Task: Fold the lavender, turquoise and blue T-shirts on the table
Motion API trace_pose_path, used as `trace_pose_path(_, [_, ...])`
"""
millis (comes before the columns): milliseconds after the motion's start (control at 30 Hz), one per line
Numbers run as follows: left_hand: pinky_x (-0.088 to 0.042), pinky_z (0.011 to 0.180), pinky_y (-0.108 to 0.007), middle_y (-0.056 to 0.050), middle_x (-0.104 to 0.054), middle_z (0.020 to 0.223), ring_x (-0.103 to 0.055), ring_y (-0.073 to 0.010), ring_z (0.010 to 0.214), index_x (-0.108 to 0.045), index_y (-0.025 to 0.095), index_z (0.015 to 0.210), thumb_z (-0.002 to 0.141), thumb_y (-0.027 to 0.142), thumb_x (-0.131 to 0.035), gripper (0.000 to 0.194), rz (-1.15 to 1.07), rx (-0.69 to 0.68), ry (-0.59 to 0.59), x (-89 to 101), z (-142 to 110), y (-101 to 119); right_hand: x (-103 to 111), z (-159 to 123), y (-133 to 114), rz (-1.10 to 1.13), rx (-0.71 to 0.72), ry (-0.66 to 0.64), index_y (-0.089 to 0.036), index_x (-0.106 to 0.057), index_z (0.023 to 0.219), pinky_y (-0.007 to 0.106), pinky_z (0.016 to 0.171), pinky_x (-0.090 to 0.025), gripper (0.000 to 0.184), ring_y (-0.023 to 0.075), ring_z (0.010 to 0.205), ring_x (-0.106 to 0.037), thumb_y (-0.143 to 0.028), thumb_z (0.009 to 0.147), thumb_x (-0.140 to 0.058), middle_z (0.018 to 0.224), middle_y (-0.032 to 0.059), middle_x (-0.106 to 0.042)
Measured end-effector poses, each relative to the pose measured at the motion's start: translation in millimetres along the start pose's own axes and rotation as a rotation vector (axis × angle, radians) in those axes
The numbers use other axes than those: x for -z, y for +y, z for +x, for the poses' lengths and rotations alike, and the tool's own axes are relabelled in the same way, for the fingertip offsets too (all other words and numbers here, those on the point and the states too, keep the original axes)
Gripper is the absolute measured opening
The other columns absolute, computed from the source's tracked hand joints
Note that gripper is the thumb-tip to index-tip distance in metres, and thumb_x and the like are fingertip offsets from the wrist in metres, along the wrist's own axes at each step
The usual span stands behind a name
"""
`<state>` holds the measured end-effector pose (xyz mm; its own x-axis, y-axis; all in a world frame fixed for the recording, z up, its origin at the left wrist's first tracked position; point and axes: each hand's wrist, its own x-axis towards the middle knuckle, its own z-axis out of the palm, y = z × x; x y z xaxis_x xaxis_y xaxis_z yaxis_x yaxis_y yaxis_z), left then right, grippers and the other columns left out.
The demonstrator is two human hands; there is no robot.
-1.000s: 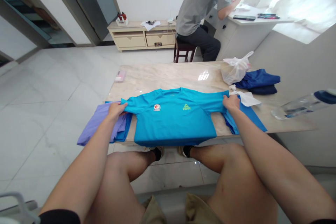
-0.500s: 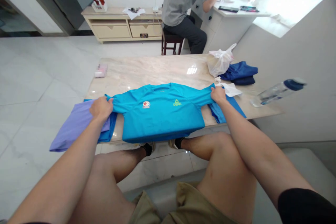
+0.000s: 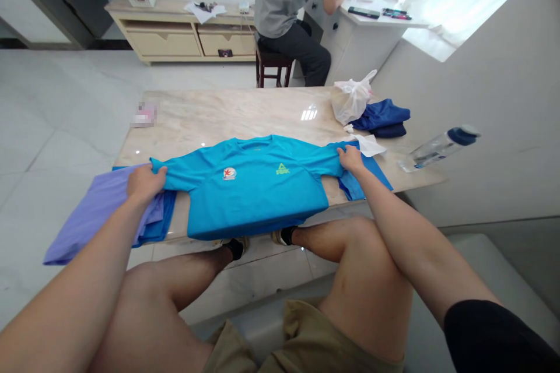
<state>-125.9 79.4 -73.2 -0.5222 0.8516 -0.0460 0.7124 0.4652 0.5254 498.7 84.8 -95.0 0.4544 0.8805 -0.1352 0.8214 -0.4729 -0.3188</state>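
The left hand (image 3: pixel 146 183) and the right hand (image 3: pixel 351 158) each pinch a sleeve of a bright blue T-shirt (image 3: pixel 256 198), fingers closed on the cloth, and hold it stretched wide. The shirt lies front up across the near edge of a marble table (image 3: pixel 227 113), its left sleeve over a lilac cloth (image 3: pixel 94 218) that hangs past the table edge. A white tissue (image 3: pixel 370 145) lies just beside the right hand.

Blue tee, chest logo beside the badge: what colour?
Lime green logo on the turquoise T-shirt, clearest in the head view.
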Motion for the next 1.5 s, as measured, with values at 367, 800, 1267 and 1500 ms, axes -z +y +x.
trace_pose_path(367, [-0.058,0.091,-0.039,-0.015,-0.080,0.102,-0.074,-0.0354,0.109,-0.067,0.020,0.085,0.098,0.048,-0.061,0.031,0.265,-0.335,-0.200,1.5,-48,101,19,-32,-109,0.166,0.290,0.012,-0.009,-0.076,0.112,0.042,0.105,-0.059,0.026,0.0335,0.111,-0.077,-0.030,0.108,-0.061,0.109,0.0214,-0.080])
trace_pose_path(800, [-0.056,0.112,-0.037,-0.017,-0.078,0.138,-0.073,-0.0308,0.131,-0.075,0.015,0.129,0.104,0.030,-0.055,0.035,0.189,-0.530,-0.398,-56.9,-61,91,-7,-63,-117,-0.106,0.493,-0.311,-0.007,-0.071,0.144,0.036,0.117,-0.052,0.041,0.0293,0.134,-0.071,-0.015,0.110,-0.051,0.143,0.0198,-0.074])
trace_pose_path(1267, [-0.048,0.125,-0.044,-0.021,-0.063,0.160,-0.060,-0.0327,0.149,-0.061,0.013,0.155,0.104,0.029,-0.052,0.055,0.324,-0.492,-0.301,-35.0,-103,68,-9,-103,-86,-0.318,0.746,-0.276,-0.006,-0.065,0.155,0.047,0.127,-0.044,0.054,0.0365,0.148,-0.059,-0.033,0.114,-0.041,0.158,0.0243,-0.062])
trace_pose_path(1500, [-0.013,0.144,-0.055,-0.008,-0.023,0.186,-0.019,-0.0306,0.174,-0.034,0.021,0.177,0.113,0.048,-0.032,0.070,0.425,-0.672,-0.251,-104.8,-146,50,-101,-111,-91,-0.244,0.793,-0.027,-0.016,-0.043,0.175,0.059,0.139,-0.023,0.070,0.0361,0.173,-0.017,-0.050,0.116,-0.025,0.184,0.0107,-0.025])
